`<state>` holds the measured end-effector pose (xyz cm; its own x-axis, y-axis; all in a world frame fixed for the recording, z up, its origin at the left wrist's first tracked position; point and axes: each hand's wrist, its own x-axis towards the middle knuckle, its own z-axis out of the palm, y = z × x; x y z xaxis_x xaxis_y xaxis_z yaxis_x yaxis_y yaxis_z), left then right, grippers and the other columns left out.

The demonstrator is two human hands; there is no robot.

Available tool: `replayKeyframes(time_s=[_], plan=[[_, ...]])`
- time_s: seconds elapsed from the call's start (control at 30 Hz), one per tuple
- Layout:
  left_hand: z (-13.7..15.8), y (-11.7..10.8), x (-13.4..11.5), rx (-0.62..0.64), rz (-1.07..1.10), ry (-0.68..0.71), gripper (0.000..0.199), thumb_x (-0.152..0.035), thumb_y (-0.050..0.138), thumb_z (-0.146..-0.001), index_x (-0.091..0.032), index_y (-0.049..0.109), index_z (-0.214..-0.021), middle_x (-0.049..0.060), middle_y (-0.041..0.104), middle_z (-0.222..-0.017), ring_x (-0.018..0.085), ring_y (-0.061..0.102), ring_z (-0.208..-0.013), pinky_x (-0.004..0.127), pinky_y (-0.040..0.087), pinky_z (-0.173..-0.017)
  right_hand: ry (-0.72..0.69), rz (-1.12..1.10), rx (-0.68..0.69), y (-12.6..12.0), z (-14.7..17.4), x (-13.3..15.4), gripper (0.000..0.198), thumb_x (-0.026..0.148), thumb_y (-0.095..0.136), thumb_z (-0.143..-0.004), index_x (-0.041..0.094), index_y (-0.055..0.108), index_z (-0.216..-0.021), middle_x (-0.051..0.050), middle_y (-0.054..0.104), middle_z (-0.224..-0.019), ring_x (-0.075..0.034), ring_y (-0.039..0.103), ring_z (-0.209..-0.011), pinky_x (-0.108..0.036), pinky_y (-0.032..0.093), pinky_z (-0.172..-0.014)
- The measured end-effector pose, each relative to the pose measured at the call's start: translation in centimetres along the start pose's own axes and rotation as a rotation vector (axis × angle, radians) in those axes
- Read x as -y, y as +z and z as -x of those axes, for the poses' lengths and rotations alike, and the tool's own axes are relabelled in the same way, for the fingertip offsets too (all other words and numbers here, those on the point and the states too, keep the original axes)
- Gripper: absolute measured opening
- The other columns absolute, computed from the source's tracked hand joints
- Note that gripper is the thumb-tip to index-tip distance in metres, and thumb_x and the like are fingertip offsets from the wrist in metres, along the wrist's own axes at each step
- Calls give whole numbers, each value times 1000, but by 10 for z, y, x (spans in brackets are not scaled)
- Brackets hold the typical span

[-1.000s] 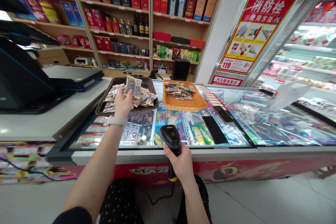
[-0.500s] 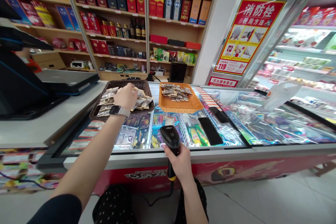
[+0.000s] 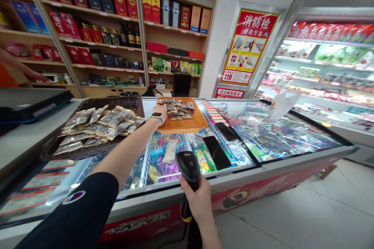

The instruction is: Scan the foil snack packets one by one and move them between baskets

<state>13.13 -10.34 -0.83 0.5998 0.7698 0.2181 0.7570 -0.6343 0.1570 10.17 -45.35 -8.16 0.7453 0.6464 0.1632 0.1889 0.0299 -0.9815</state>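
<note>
My right hand point(image 3: 198, 196) is wrapped round the handle of a black barcode scanner point(image 3: 188, 165) with a yellow band, held upright at the freezer's front edge. Its cable hangs below. My left hand point(image 3: 161, 111), with a watch on the wrist, reaches over the left rim of an orange wicker basket point(image 3: 187, 125) and lies beside the small flat packets point(image 3: 179, 109) inside. The fingers look curled; what they hold, if anything, is hidden. Left of that arm stands a dark brown wicker basket point(image 3: 55, 151) full of similar clear-and-tan packets point(image 3: 101, 122).
Both baskets rest on the glass-topped chest freezer point(image 3: 233, 171). Two black phones point(image 3: 216, 152) lie on the glass right of the orange basket. A white plastic bag point(image 3: 282, 107) is further right. Another person's arm point(image 3: 26, 66) shows at the far left, behind a black scale point(image 3: 32, 103).
My left hand has left the brown basket and moved right to the orange one. The view has turned right. The right hand keeps the scanner in about the same place.
</note>
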Motion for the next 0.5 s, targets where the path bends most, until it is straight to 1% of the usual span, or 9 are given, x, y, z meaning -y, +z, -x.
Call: replayKeyframes(time_s=[0.1, 0.17, 0.23, 0.27, 0.33, 0.4, 0.5], plan=[[-12, 14, 4, 5, -5, -32, 50, -18, 50, -85, 1, 55, -131, 33, 62, -127, 40, 44, -136, 54, 21, -114, 10, -3, 24, -2, 0, -1, 36, 50, 75, -80, 15, 78, -89, -9, 78, -74, -28, 73, -72, -31, 56, -65], [-17, 22, 7, -10, -8, -54, 57, -21, 52, -85, 2, 51, -137, 34, 58, -132, 42, 43, -136, 59, 15, -115, 12, -17, 33, -2, 0, -2, 36, 49, 75, -80, 15, 78, -92, -9, 80, -79, -29, 74, -77, -31, 56, -68], [-20, 29, 9, -25, -32, -71, 63, -26, 55, -84, 0, 50, -142, 34, 52, -139, 45, 40, -137, 62, 14, -114, 17, -13, 32, -2, -1, -4, 37, 50, 75, -80, 15, 78, -92, -10, 80, -79, -29, 74, -76, -31, 56, -68], [-21, 31, 10, -27, -50, -75, 63, -29, 57, -84, -2, 52, -141, 34, 50, -141, 46, 38, -138, 63, 15, -113, 20, -7, 31, -2, -1, -4, 37, 50, 75, -80, 15, 78, -91, -10, 79, -77, -29, 74, -75, -32, 56, -67], [-23, 34, 11, -10, -87, -69, 62, -37, 61, -82, -5, 59, -136, 33, 51, -141, 47, 36, -137, 64, 16, -113, 27, 4, 33, -1, -2, -5, 38, 51, 74, -80, 14, 78, -90, -9, 78, -74, -29, 73, -72, -32, 55, -65], [-25, 34, 12, 19, -103, -61, 65, -46, 63, -81, -5, 63, -131, 33, 53, -139, 48, 36, -137, 64, 17, -113, 34, 1, 42, 0, -1, -5, 38, 51, 74, -80, 14, 78, -89, -9, 77, -74, -28, 72, -71, -31, 55, -65], [-30, 34, 14, 48, -59, -63, 77, -62, 53, -83, -5, 62, -133, 32, 53, -140, 51, 35, -138, 67, 19, -111, 43, -12, 54, 2, 0, -3, 38, 51, 74, -79, 14, 77, -88, -9, 77, -74, -28, 72, -71, -31, 54, -64]])
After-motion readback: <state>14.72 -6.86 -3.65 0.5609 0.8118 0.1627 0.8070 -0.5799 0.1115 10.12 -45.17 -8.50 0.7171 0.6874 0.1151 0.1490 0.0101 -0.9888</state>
